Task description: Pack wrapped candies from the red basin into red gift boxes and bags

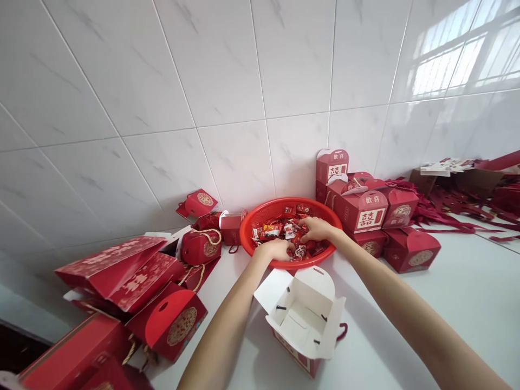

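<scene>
Both hands reach into a red plastic basket [333,216] filled with small wrapped candies [289,229]. My left hand [277,249] is at the basket's near side, its fingers curled down among the candies, tips hidden. My right hand [317,229] comes in from the right, with thumb and fingers bent onto the wrappers; whether a candy is gripped does not show. Just below the basket stands an open gift box [303,319], white inside and red outside, its flaps spread. Nothing lies inside it except the dark ends of its cord handles.
Red gift boxes [368,211] are stacked right of the basket against the tiled wall [227,97]. More red boxes [174,319] crowd the left side, some with rope handles. Red ribbons [447,214] and a cardboard carton [473,183] lie at the far right of the white table [467,292].
</scene>
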The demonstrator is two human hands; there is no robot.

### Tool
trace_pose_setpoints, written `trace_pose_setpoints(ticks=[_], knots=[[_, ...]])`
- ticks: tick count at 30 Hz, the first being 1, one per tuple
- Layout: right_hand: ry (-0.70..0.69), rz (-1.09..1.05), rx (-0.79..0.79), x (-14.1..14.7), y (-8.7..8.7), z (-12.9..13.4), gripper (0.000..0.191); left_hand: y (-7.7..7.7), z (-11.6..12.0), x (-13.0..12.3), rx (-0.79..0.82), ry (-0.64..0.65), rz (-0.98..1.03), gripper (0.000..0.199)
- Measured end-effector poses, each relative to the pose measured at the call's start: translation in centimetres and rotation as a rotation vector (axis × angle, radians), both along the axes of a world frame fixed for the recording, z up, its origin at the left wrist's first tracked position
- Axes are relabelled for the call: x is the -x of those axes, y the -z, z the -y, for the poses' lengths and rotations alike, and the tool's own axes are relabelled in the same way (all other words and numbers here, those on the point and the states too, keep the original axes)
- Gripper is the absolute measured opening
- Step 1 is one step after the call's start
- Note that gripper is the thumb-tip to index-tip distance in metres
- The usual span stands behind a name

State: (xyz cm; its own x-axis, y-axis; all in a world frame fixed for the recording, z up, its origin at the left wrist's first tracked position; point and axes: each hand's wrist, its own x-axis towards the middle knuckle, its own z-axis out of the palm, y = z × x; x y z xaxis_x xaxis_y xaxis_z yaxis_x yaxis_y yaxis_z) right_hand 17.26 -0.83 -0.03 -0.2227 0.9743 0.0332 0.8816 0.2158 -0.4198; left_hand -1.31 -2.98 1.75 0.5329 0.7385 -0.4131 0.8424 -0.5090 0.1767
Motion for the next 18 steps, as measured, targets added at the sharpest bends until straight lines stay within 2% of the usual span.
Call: trace_pose_setpoints(ticks=[4, 6, 10, 14, 18], knots=[[0.082, -0.109, -0.153, 0.2, -0.2, 0.2, 0.030, 0.2, -0.2, 0.1, 0.039, 0.082, 0.111, 0.046], [0.132, -0.164, -0.216, 0.2, -0.2, 0.4, 0.025, 0.4, -0.5, 0.2, 0.084, 0.104, 0.142, 0.050], [0.184, -0.251, -0.278, 0.2, -0.3, 0.7, 0.033, 1.2, -1.2, 0.3, 0.136, 0.114, 0.157, 0.058], [0.198, -0.294, -0.297, 0.2, -0.3, 0.8, 0.037, 1.5, -1.7, 0.2, 0.145, 0.172, 0.142, 0.040], [0.233, -0.296, -0.321, 0.1, 0.0, 0.7, 0.032, 1.2, -1.5, 0.1, 0.130, 0.182, 0.160, 0.032]])
